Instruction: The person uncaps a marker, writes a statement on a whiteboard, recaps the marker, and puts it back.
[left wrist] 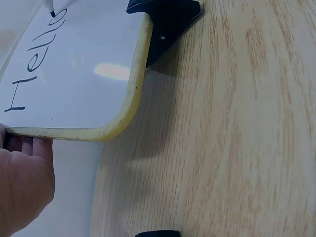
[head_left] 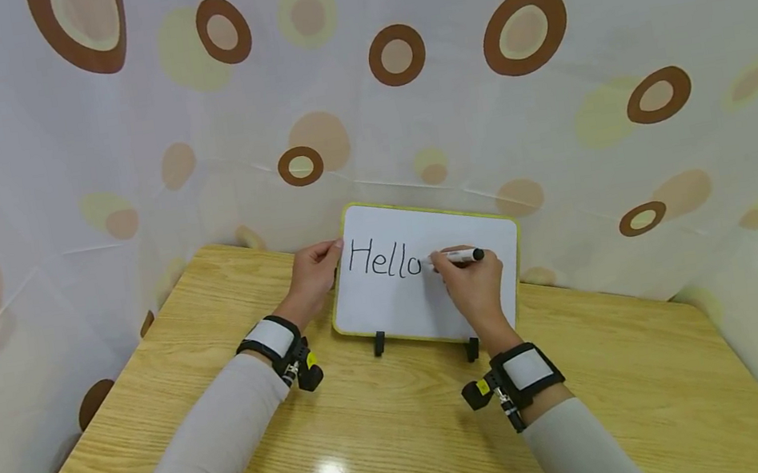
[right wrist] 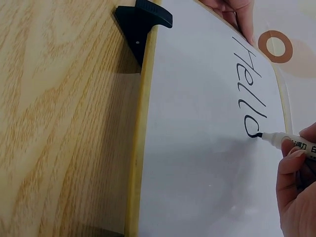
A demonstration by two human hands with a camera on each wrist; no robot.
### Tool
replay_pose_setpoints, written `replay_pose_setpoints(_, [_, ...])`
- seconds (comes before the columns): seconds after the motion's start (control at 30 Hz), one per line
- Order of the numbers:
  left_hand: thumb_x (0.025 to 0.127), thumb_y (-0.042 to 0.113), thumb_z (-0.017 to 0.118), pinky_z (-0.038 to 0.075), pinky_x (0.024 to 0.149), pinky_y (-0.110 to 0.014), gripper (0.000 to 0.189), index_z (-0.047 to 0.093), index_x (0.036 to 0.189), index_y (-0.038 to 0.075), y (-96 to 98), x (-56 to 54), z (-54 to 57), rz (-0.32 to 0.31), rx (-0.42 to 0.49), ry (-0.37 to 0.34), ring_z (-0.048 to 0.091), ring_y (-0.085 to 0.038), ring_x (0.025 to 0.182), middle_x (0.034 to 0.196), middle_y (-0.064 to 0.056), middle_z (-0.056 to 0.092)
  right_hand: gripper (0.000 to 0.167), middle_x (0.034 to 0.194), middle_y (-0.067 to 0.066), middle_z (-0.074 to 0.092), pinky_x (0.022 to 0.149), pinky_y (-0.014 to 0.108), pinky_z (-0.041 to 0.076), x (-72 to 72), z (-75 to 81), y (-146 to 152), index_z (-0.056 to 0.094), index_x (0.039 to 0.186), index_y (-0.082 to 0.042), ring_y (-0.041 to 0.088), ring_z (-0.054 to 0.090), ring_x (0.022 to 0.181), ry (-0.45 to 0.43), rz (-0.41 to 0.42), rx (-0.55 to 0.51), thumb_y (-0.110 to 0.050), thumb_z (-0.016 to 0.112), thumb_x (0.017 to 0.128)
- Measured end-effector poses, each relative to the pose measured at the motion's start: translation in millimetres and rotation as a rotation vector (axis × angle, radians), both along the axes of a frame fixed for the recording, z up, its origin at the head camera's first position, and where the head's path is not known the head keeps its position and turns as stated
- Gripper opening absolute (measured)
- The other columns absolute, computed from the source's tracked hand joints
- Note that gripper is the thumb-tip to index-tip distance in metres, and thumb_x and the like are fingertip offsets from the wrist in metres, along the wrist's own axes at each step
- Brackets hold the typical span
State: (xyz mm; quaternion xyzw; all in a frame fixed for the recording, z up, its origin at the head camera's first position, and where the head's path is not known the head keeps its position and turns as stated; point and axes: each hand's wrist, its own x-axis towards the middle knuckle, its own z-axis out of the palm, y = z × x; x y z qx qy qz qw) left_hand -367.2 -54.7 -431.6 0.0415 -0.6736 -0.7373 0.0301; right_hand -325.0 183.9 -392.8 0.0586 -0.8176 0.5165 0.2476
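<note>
Wood-grain table (head_left: 405, 419), pale ring-patterned cloth (head_left: 341, 72) behind

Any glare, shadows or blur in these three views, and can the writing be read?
Head: bright glare on the table, below the whiteboard; "Hello" is readable. Left wrist: a white glare streak on the whiteboard, its shadow on the table; writing legible. Right wrist: a soft shadow on the whiteboard near the marker; writing legible, no strong blur.

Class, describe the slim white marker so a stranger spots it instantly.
On the light wooden table stands a rectangular whiteboard with a yellow frame. In front of it, the person's right hand holds the slim white marker. Its white barrel sets it apart from the black hooked stand feet.
</note>
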Motion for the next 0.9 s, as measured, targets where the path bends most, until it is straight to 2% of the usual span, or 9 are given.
replay_pose_setpoints(0.17, [0.107, 0.029, 0.058, 0.050, 0.068, -0.020, 0.036, 0.071, 0.128, 0.003, 1.4, 0.3, 0.2, 0.001, 0.007, 0.003, 0.060, -0.013, 0.089, 0.112, -0.015, 0.070, 0.012, 0.073, 0.014, 0.074, 0.046, 0.023, 0.044, -0.1, 1.6, -2, 0.079, 0.085, -0.002, 0.041, 0.064, 0.059, -0.003, -0.006, -0.007, -0.012, 0.075, 0.091])
replay_pose_setpoints(0.47, [0.106, 0.032, 0.059, 0.051, 0.071, -0.019, 0.038, 0.070, 0.130, 0.004, 1.6, 0.4, 0.7, 0.010, -0.008, -0.020, 0.062, -0.014, 0.093, 0.116, -0.014, 0.071, 0.013, 0.075, 0.014, 0.075, 0.048, 0.023, 0.044, 1.5, 3.9, -3, 0.080, 0.087, -0.002, 0.041, 0.066, 0.064, -0.021, -0.002, -0.004, -0.014, 0.075, 0.092])
replay_pose_setpoints(0.7, [0.106, 0.030, 0.059, 0.049, 0.074, -0.020, 0.038, 0.071, 0.128, 0.001, 2.8, 0.7, 1.6, 0.021, -0.021, -0.009, 0.060, -0.015, 0.096, 0.115, -0.014, 0.071, 0.012, 0.076, 0.013, 0.075, 0.052, 0.024, 0.044, 5.1, 13.7, 8, 0.081, 0.087, -0.003, 0.040, 0.070, 0.069, 0.036, -0.009, 0.030, -0.011, 0.074, 0.092])
replay_pose_setpoints(0.8, [0.106, 0.030, 0.059, 0.050, 0.076, -0.020, 0.038, 0.070, 0.129, 0.002, 2.1, 1.4, 2.4, 0.021, -0.019, -0.006, 0.059, -0.015, 0.099, 0.118, -0.014, 0.070, 0.012, 0.076, 0.015, 0.075, 0.053, 0.022, 0.044, 5.3, 17.5, 15, 0.081, 0.086, -0.003, 0.034, 0.071, 0.068, 0.041, -0.020, 0.013, -0.011, 0.074, 0.092])
replay_pose_setpoints(0.9, [0.106, 0.030, 0.059, 0.050, 0.076, -0.021, 0.038, 0.070, 0.130, 0.003, 1.4, 2.2, 2.5, 0.014, -0.015, -0.002, 0.060, -0.016, 0.100, 0.121, -0.016, 0.070, 0.012, 0.078, 0.018, 0.075, 0.053, 0.021, 0.045, 5.6, 19.4, 22, 0.081, 0.086, -0.002, 0.022, 0.071, 0.065, 0.035, -0.028, -0.004, -0.011, 0.075, 0.092])
